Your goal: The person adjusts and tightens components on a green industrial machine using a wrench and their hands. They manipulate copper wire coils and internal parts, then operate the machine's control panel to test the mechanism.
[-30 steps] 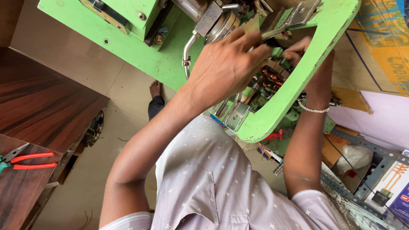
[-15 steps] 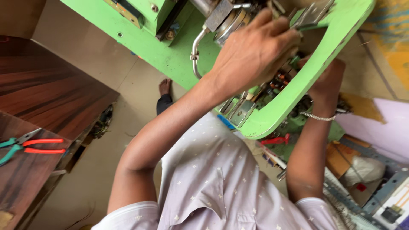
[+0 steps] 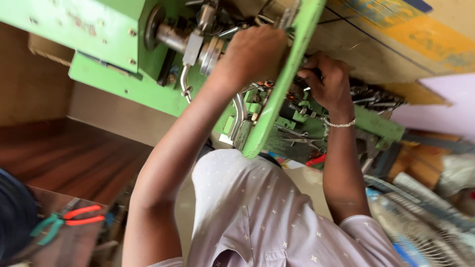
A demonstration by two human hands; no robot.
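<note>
left hand [image 3: 255, 52] curled on green machine frame [image 3: 289, 84], grasp unclear | right hand [image 3: 326, 81] fingers closed among mechanism parts [image 3: 292, 111] | pliers [image 3: 67, 220] lie apart on wooden surface [image 3: 74, 158]

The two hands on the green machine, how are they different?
The left hand reaches up at the machine's upper edge, showing its back, fingers hidden; the right hand sits lower, behind the green frame, fingers curled on dark parts. The right wrist wears a thin bracelet; the left wrist is bare. Both hands are bare and touch the machine.
</note>
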